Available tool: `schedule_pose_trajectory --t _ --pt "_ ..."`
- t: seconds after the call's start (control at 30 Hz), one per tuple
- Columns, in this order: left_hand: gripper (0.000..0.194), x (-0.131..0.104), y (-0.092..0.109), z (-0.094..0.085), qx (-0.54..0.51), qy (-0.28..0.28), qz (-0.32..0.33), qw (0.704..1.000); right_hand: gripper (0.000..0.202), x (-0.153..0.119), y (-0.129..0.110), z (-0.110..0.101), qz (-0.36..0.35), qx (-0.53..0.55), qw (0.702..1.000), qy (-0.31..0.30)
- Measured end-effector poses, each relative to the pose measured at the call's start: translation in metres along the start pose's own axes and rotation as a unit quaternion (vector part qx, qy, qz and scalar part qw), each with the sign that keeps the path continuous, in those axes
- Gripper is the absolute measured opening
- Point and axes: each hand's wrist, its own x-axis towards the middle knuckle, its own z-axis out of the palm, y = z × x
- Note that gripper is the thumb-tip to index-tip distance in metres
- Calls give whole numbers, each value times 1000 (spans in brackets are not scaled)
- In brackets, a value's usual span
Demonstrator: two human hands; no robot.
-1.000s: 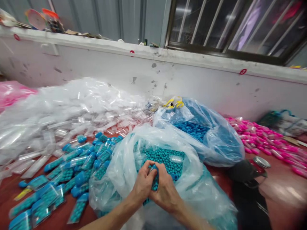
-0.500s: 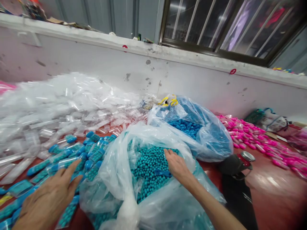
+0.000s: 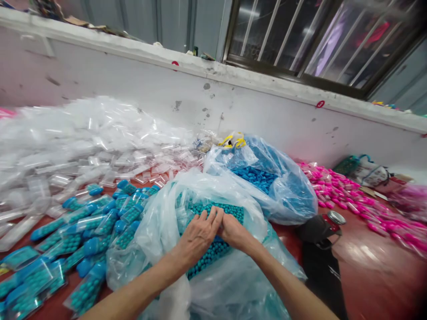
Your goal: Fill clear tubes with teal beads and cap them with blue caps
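Note:
A clear plastic bag (image 3: 160, 200) stands open in front of me, full of small teal beads (image 3: 207, 262). Over the beads, my left hand (image 3: 200, 231) and my right hand (image 3: 233, 229) meet at the fingertips. Both have their fingers pressed together; whatever is between them is hidden. To the left lie several clear containers with blue caps (image 3: 96, 244), filled with teal beads. Behind the bead bag, a second plastic bag (image 3: 293, 195) holds blue pieces (image 3: 256, 178).
Clear containers (image 3: 83, 138) are heaped at the left against the wall. Pink pieces (image 3: 340, 191) spread across the right of the red table (image 3: 376, 275). A metal-lidded jar (image 3: 335, 218) and a dark cloth (image 3: 322, 275) lie right of the bags.
My left hand has moved right from above the filled containers to the bead bag. My right hand has shifted slightly left, and the two now meet with fingers closed.

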Motion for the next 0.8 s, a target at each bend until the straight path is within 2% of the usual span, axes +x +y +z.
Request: schedule_pose_trajectory --t 0.03,0.1,0.17,0.2,0.27,0.33,0.4,0.47,0.53,0.6,0.7,0.8 --pt "46 1 0 3 -3 -15 13 1000 34 0 0 -2 1 102 995 -14" --pt "39 -2 -2 8 -10 -46 21 999 44 1 3 -4 33 292 954 -56" --pt "34 -6 -4 11 -36 -63 21 997 51 3 9 -4 67 411 904 -99" --pt "35 -8 -5 12 -62 -64 22 996 53 3 11 -2 66 438 889 -117" --pt "40 -8 -5 12 -131 -59 23 989 59 5 11 -1 47 428 895 -119" --pt "37 -7 -4 11 -176 -67 20 982 69 5 9 -1 31 366 924 -107" --pt "21 -5 -5 10 -168 -82 24 982 76 4 5 -6 48 302 944 -124" --pt "15 -5 -7 10 -138 -89 44 985 65 1 2 -14 74 261 948 -168" --pt "15 -5 -9 11 -117 -100 61 986 41 -2 1 -21 82 252 938 -224" --pt "13 -4 -11 11 -102 -126 64 985 30 -4 0 -25 68 300 913 -267" --pt "15 -2 -14 9 -73 -146 49 985 50 -6 0 -25 55 410 873 -257" --pt "17 -2 -23 6 -43 -142 31 988 58 -9 5 -21 46 412 880 -229"
